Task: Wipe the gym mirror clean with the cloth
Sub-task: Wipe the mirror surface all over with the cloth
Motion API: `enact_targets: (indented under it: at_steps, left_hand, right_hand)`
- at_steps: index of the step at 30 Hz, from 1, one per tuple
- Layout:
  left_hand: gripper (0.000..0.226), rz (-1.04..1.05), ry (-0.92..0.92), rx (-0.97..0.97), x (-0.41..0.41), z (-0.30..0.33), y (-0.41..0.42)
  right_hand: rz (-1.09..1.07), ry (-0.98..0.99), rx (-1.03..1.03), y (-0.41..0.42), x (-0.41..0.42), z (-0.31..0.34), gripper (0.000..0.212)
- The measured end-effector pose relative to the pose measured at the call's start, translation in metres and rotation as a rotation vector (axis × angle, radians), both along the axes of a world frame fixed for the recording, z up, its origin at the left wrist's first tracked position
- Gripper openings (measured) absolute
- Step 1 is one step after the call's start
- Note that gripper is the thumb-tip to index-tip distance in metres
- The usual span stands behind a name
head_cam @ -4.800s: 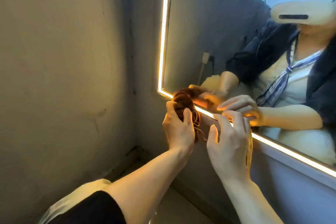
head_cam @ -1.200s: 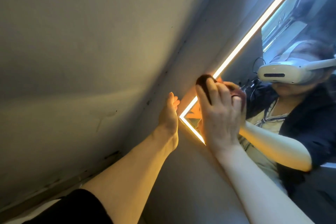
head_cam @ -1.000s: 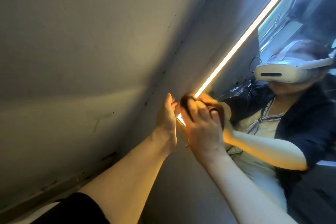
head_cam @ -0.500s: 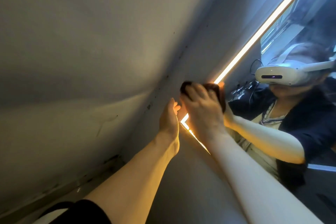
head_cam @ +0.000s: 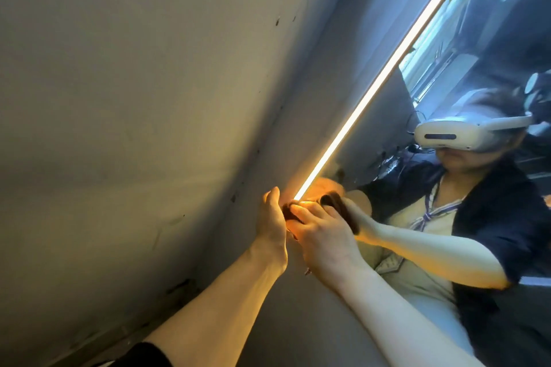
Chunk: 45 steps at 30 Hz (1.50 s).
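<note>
The mirror (head_cam: 447, 39) fills the right side, framed by a glowing light strip (head_cam: 372, 89) that runs down to its lower-left corner. My right hand (head_cam: 322, 235) holds a dark brown cloth (head_cam: 287, 213) bunched under its fingers and presses it on that corner. Part of the cloth shows past the fingers, and its reflection lies right beside them in the glass. My left hand (head_cam: 272, 223) rests flat, fingers straight, on the wall just left of the corner, next to the cloth.
A bare grey wall (head_cam: 134, 98) with dark marks takes up the left side and meets the mirror wall in a corner. The glass reflects a person in a white headset and dark top.
My right hand has slid the cloth down along the light strip to the mirror's lower-left corner, close against my left hand. The left hand has stayed on the wall.
</note>
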<state>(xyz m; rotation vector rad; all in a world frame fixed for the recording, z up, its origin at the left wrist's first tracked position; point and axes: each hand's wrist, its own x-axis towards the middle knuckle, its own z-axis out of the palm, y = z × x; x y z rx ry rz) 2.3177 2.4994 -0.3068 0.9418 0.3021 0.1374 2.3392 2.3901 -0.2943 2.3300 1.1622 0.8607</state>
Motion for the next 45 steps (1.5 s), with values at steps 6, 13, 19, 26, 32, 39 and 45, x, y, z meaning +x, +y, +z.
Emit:
enact_targets:
  at_steps: [6,13,19,26,32,39,45]
  left_hand:
    - [0.046,0.111,-0.083,0.168,-0.016,0.052,0.011]
    - [0.052,-0.017,-0.146,0.314,-0.012,0.110,0.024]
    - [0.052,-0.089,-0.184,0.368,-0.003,0.122,0.032]
    - [0.049,-0.089,-0.214,0.301,0.016,0.137,0.033]
    - [0.046,-0.112,-0.217,0.268,0.026,0.131,0.043]
    - [0.030,-0.040,-0.224,0.298,0.031,0.145,0.057]
    - [0.046,-0.056,-0.288,0.364,0.026,0.155,0.068]
  right_hand:
    - [-0.040,-0.397,0.382,0.010,-0.014,0.116,0.048]
    - [-0.001,-0.198,0.144,0.000,-0.002,0.064,0.027]
    - [0.016,-0.358,0.452,0.022,-0.009,0.140,0.038]
    - [-0.063,-0.171,0.323,0.022,0.010,0.129,0.042]
    - [0.003,-0.183,0.284,0.038,0.008,0.129,0.025]
    - [-0.048,-0.312,0.408,0.053,0.031,0.164,0.024]
    - [-0.121,0.004,0.133,0.045,0.001,0.119,0.032]
